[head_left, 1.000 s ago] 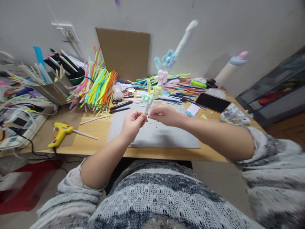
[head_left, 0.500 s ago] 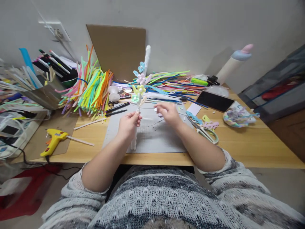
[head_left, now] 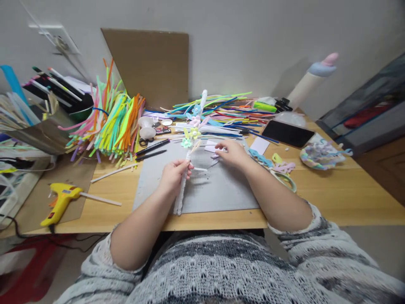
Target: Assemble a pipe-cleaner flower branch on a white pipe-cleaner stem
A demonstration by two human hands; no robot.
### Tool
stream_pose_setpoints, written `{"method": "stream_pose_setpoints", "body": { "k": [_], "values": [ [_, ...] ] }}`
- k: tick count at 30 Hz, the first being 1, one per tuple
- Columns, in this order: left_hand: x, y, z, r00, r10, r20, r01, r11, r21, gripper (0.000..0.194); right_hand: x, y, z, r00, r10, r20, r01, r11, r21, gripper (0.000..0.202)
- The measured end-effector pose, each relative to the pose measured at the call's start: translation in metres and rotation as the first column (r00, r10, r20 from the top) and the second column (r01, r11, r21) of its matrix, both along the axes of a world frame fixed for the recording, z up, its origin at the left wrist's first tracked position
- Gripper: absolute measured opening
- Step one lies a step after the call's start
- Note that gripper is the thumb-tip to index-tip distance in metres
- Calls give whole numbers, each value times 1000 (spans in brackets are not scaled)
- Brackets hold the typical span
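Observation:
My left hand (head_left: 174,177) is closed in a pinch around the lower part of a white fuzzy stick (head_left: 181,196), held tilted above the grey mat (head_left: 152,185). Small pipe-cleaner flowers in blue, pink, yellow and green (head_left: 187,142) run up it, with a beige loop below. A short white end (head_left: 200,169) sticks out by my fingers. My right hand (head_left: 233,153) is over the mat's right side, fingers bent together at a small lilac piece (head_left: 215,155); whether they grip it is unclear. White paper (head_left: 210,145) lies just beyond.
A yellow glue gun (head_left: 61,202) lies at left, near a bundle of colored pipe cleaners (head_left: 118,126). Black pens (head_left: 153,148) rest on the mat. Scissors (head_left: 286,181) lie partly behind my right forearm. A phone (head_left: 287,133) and loose pipe cleaners (head_left: 221,114) are farther back.
The flowered stick has been lowered and tipped away, still in my left hand. My right hand has come down to the lilac piece. The camera view has shifted slightly.

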State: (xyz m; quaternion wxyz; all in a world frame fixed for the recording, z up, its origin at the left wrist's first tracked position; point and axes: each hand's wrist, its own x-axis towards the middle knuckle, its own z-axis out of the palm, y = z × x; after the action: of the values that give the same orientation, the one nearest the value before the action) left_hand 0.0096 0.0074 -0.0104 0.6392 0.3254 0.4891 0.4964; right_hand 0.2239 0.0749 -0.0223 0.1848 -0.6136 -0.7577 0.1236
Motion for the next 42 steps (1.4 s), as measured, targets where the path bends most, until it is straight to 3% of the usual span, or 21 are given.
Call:
{"method": "stream_pose_setpoints", "body": {
  "k": [5, 14, 17, 20, 23, 26, 29, 31, 33, 36, 39, 42],
  "values": [
    [2, -1, -1, 1000, 24, -15, -24, 1000, 0, 26, -4, -6, -3, 985, -115, 131, 118, 993, -12, 30],
    [5, -5, -3, 991, 78, -111, -72, 996, 59, 29, -6, -9, -7, 992, 71, 106, -64, 995, -71, 17],
    [5, -5, -2, 986, 95, -140, -86, 994, 69, 27, -4, -9, -1, 995, 96, 12, -96, 995, -25, 13],
    [6, -6, -1, 983, 105, -150, -95, 993, 73, 24, -3, -10, 9, 977, 93, -191, -76, 993, 92, 12],
    [7, -6, -1, 983, 111, -147, -100, 992, 81, 23, -6, -16, 22, 840, 110, -531, -29, 987, 159, 15],
    [8, -7, -1, 983, 111, -146, -99, 991, 84, 23, -14, -26, 31, 486, 68, -871, -77, 996, 35, 21],
    [9, -7, -2, 984, 109, -139, -97, 992, 86, 24, -26, -37, 36, 156, -82, -984, -243, 963, -119, 25],
    [8, -7, -2, 986, 103, -128, -91, 992, 90, 26, -34, -45, 37, 41, -184, -982, -371, 910, -185, 25],
    [8, -7, -2, 989, 90, -116, -79, 992, 94, 28, -42, -51, 36, -1, -277, -961, -469, 849, -244, 28],
    [7, -7, -2, 993, 73, -90, -65, 994, 88, 30, -53, -58, 29, 6, -378, -926, -526, 786, -325, 27],
    [6, -7, -2, 996, 59, -64, -53, 995, 84, 30, -60, -60, 20, 40, -395, -918, -523, 775, -356, 24],
    [6, -8, -2, 996, 56, -65, -51, 995, 81, 30, -62, -60, 12, 74, -338, -938, -493, 806, -329, 24]
  ]
}}
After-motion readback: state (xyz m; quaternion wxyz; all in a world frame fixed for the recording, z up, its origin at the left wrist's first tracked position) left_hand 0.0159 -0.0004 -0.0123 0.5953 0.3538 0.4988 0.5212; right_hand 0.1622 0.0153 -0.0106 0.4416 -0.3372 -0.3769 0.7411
